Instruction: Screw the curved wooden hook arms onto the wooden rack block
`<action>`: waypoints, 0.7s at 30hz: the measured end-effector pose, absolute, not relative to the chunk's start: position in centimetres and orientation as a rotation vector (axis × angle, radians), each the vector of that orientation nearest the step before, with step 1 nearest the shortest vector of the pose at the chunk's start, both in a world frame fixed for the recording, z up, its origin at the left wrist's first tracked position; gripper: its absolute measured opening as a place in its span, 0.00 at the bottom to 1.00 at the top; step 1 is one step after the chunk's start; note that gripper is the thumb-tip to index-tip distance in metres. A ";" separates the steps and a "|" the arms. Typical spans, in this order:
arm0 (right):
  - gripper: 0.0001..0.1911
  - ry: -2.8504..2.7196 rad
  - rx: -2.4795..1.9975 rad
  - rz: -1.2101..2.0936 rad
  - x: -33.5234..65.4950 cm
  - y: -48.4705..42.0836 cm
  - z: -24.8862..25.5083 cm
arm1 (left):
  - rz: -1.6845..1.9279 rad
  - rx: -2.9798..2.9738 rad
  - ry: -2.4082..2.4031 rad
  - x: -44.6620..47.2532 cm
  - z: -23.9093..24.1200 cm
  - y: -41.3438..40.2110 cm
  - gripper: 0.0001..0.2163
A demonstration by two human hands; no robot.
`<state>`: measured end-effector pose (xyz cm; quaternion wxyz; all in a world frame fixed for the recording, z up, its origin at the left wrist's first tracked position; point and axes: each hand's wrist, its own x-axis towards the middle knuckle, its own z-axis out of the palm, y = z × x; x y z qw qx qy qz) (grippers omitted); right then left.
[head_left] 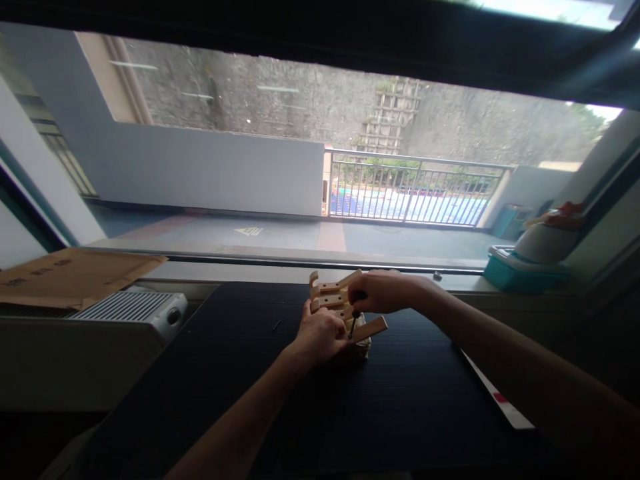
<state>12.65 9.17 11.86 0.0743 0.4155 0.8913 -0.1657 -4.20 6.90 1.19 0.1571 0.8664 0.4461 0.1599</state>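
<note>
My right hand [379, 291] is closed around the handle of a small screwdriver [353, 325]. Its shaft points down at the front wooden piece [371, 329]. My left hand [323, 333] is closed on the near left side of that same piece, and its fingers hide part of it. Behind it, several curved wooden hooks [327, 301] with dark holes lie in a row. They rest on a light, wrapped-looking block [365, 348], mostly hidden under the wood and my hands. To the left, a small dark rod or screw [277, 325] lies on the table.
The dark table [210, 393] stands by a window. A brown cardboard envelope [75, 273] rests over a white radiator [135, 313] at left. At right are a teal bin [520, 270] and a white strip with a red mark [493, 387].
</note>
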 end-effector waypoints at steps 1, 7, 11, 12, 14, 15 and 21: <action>0.08 2.682 1.249 -0.486 12.7 9.1 11.8 | 0.448 2.480 1.286 -4.2 1.1 6.9 0.11; 0.10 2.722 1.321 -0.331 12.6 8.7 11.1 | 0.458 2.489 1.297 -4.1 1.1 6.9 0.11; 0.11 2.700 1.354 -0.302 12.3 8.6 11.2 | 0.447 2.468 1.304 -4.1 1.2 6.9 0.12; 0.10 2.695 1.348 -0.311 12.3 8.6 11.4 | 0.444 2.468 1.300 -4.1 1.2 6.9 0.12; 0.09 2.689 1.327 -0.351 12.4 8.6 11.6 | 0.452 2.469 1.283 -4.2 1.1 7.0 0.11; 0.09 2.687 1.317 -0.375 12.5 8.6 11.8 | 0.457 2.468 1.272 -4.2 1.0 7.0 0.10; 0.07 2.698 1.292 -0.348 12.7 8.5 11.6 | 0.468 2.506 1.280 -4.2 0.7 7.2 0.10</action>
